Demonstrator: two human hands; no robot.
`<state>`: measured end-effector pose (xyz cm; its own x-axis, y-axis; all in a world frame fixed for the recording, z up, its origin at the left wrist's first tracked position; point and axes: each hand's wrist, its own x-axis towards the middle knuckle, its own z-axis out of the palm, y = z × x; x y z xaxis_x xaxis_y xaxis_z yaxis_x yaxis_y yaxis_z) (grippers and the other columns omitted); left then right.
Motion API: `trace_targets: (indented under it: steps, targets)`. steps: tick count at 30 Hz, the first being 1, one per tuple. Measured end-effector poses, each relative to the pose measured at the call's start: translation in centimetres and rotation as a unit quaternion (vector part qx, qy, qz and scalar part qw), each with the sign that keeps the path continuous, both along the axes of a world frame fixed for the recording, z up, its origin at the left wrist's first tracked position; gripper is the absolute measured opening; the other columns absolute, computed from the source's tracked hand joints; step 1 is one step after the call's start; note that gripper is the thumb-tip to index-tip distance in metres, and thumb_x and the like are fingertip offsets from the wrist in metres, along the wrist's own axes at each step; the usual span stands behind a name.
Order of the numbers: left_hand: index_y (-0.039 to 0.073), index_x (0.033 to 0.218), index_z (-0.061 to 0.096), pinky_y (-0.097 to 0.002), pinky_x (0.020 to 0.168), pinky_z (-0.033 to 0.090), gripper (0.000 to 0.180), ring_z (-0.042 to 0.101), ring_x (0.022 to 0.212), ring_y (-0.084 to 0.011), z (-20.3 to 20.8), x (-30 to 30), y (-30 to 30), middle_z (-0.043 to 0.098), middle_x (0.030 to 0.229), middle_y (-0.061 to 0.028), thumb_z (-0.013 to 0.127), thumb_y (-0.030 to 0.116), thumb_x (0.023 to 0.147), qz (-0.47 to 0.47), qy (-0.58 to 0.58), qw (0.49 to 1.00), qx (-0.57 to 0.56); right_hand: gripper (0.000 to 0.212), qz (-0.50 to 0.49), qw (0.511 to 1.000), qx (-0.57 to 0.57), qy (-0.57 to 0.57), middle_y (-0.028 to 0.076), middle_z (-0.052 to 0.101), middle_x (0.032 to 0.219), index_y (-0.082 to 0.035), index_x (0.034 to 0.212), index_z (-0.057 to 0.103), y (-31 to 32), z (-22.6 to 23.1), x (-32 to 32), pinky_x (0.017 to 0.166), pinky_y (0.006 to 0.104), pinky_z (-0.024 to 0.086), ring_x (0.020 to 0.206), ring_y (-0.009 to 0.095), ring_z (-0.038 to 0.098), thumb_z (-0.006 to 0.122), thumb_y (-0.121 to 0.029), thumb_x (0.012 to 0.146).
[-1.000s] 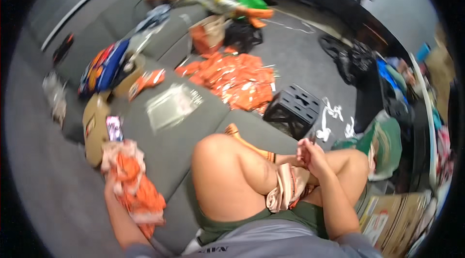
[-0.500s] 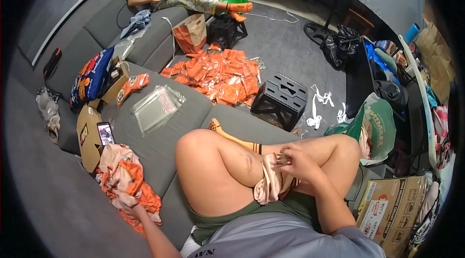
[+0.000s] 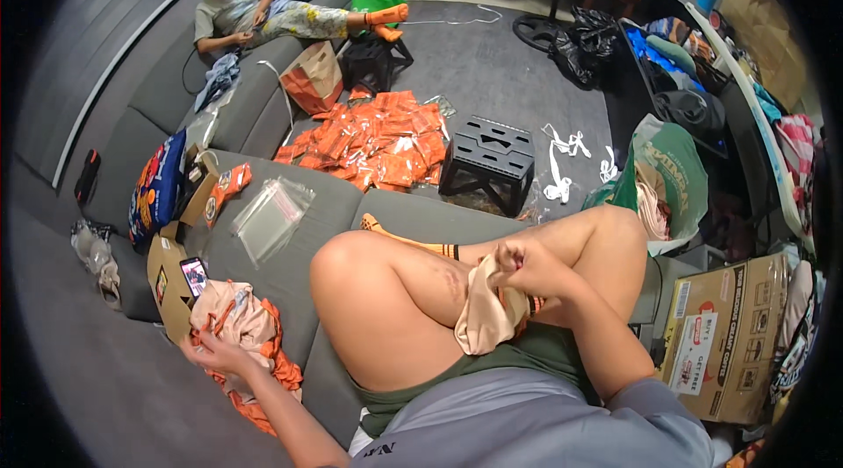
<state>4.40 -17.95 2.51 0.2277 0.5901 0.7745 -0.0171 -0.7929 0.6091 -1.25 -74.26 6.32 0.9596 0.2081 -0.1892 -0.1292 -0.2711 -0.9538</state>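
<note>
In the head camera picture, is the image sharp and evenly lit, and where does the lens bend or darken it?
Head view: even indoor light, no strong glare; the right hand holding beige cloth is sharp; left hand on the orange garment pile too; the sofa edges bend, and black vignette fills the corners.

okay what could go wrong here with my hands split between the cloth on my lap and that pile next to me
The left hand reaches into the heap of peach and orange fabric pieces at the grey sofa's seat edge; a tug could spill pieces off. A smartphone lies beside that heap and might get knocked. The right hand alone pinches the beige cloth piece, which could slip down.
</note>
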Motion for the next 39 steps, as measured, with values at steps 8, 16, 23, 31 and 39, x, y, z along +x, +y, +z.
trace_targets:
  steps: [8, 16, 23, 31, 39]
  targets:
    - [-0.001, 0.111, 0.059, -0.0323, 0.091, 0.045, 0.036, 0.059, 0.102, -0.0214, 13.6, 4.3, -30.8, 0.064, 0.108, -0.012, 0.063, 0.026, 0.088, -0.746, 0.248, 0.612, -0.086, 0.037, 0.01, 0.957, 0.223, -0.185, 0.003, 0.054, 0.083, -0.009, 0.067, 0.038, -0.8, 9.8, 6.6, 0.077, 0.0261, 0.045, 0.085, 0.013, 0.055, 0.072, -0.001, 0.076]
    - [0.0, 0.12, 0.055, -0.0262, 0.074, 0.048, 0.037, 0.058, 0.089, -0.0091, 15.6, 15.1, -43.5, 0.063, 0.103, -0.0037, 0.058, 0.023, 0.092, -0.767, 0.447, 0.448, -0.105, 0.037, -0.105, 0.946, 0.242, -0.189, 0.002, 0.054, 0.08, -0.012, 0.07, 0.038, -6.0, 9.7, 15.4, 0.07, 0.0245, 0.046, 0.077, 0.012, 0.055, 0.073, -0.006, 0.077]
    - [0.0, 0.115, 0.059, -0.0249, 0.071, 0.047, 0.026, 0.057, 0.08, -0.0077, 9.6, 17.9, -48.5, 0.063, 0.094, 0.0011, 0.054, 0.015, 0.093, -0.745, 0.388, 0.443, -0.314, 0.038, -0.165, 0.959, 0.196, -0.121, 0.001, 0.055, 0.079, -0.013, 0.073, 0.036, -12.8, 2.2, 16.3, 0.069, 0.0239, 0.045, 0.073, 0.011, 0.054, 0.073, -0.004, 0.077]
    - [0.0, 0.115, 0.057, -0.0247, 0.079, 0.046, 0.025, 0.056, 0.087, -0.0079, 5.4, 18.7, -49.1, 0.062, 0.095, -0.0027, 0.049, 0.009, 0.093, -0.705, 0.327, 0.602, -0.184, 0.036, -0.241, 0.912, 0.319, -0.096, 0.005, 0.06, 0.089, -0.012, 0.074, 0.038, -11.0, 0.8, 17.5, 0.074, 0.0252, 0.044, 0.082, 0.012, 0.054, 0.073, -0.005, 0.077]
    - [-0.001, 0.111, 0.057, -0.0258, 0.084, 0.045, 0.023, 0.057, 0.092, -0.0087, 5.0, 19.7, -48.8, 0.063, 0.095, -0.0046, 0.047, 0.007, 0.092, -0.719, 0.217, 0.659, -0.054, 0.034, -0.224, 0.921, 0.285, -0.141, 0.009, 0.063, 0.094, -0.011, 0.074, 0.039, -11.1, -0.3, 16.4, 0.08, 0.0299, 0.046, 0.086, 0.014, 0.057, 0.072, -0.003, 0.078]
